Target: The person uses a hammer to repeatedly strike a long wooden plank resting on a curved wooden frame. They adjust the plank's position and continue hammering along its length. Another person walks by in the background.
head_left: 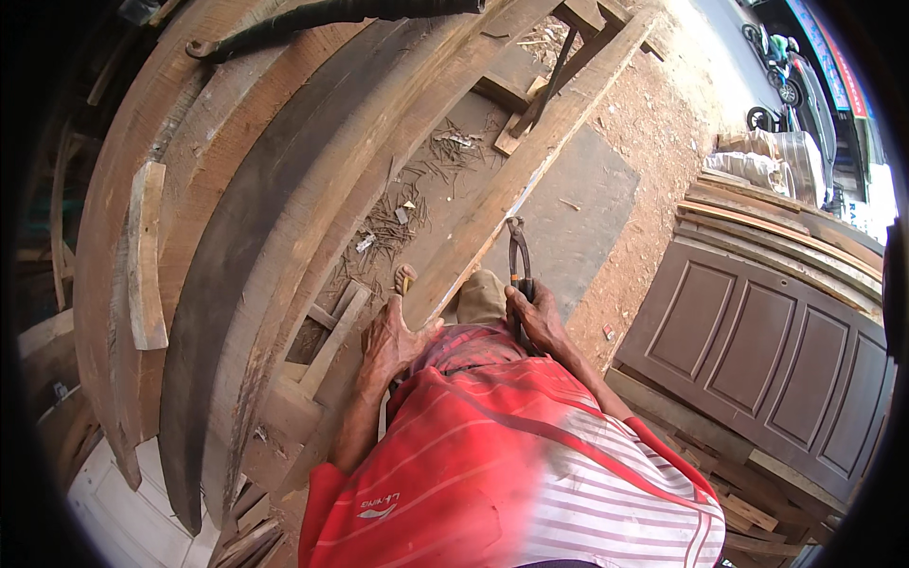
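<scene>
My right hand (537, 315) is closed around the handles of a pair of pincers (517, 248). Their dark metal jaws point away from me and lie close to the right edge of a long wooden beam (507, 194). The beam slants from near my lap toward the far right, with a pale strip along its side. At its near end, my left hand (386, 339) grips the wood, thumb toward the beam; part of the fingers is hidden. Many bent nails (383, 227) lie scattered on the grey board (592, 185) under the beam.
Large curved timbers (284, 256) stand on the left, with a dark crowbar (322, 17) across their top. Small wood offcuts (336, 327) lie beside the beam. At right are a brown panelled door (757, 341) and stacked planks (781, 232). Parked motorcycles (784, 76) stand beyond.
</scene>
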`<state>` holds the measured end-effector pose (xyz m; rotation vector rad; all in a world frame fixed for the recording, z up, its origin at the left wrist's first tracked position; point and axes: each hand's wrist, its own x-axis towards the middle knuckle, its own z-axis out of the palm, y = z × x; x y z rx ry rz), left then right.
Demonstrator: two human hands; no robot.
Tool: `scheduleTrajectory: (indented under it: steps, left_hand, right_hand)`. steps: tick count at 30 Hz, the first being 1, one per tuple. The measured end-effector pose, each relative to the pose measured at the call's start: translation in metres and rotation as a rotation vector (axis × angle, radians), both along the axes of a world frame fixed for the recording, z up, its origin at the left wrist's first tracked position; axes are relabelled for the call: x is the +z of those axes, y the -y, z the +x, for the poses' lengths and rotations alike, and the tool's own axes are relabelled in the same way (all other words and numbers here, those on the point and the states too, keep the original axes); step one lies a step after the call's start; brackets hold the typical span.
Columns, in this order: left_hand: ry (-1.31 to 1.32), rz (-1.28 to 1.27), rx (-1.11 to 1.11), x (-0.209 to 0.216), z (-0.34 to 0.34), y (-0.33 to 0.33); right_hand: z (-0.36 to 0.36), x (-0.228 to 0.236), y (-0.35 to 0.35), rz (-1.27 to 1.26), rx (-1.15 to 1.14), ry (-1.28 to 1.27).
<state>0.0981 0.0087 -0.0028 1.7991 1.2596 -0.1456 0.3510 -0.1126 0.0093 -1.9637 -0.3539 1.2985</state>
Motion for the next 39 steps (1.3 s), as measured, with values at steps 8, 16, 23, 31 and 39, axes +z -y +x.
scheduleTrajectory:
  steps: [8, 16, 23, 31, 39]
  left_hand:
    - [-0.212, 0.29, 0.02, -0.012, 0.021, 0.038]
    - [-0.314, 0.29, 0.096, -0.002, 0.036, 0.043]
    - [-0.217, 0.196, 0.217, 0.002, 0.033, 0.04]
    - [-0.201, 0.166, 0.279, -0.008, 0.029, 0.042]
    - [-0.165, 0.166, 0.264, -0.008, 0.03, 0.041]
  right_hand:
    - [0.05, -0.012, 0.03, -0.018, 0.109, -0.031]
    - [0.104, -0.018, 0.043, 0.07, 0.138, -0.01]
    - [0.152, -0.02, 0.044, 0.139, 0.167, 0.0]
    - [0.166, -0.021, 0.032, 0.198, 0.199, 0.047]
    - [0.17, -0.028, -0.028, 0.22, 0.32, 0.168]
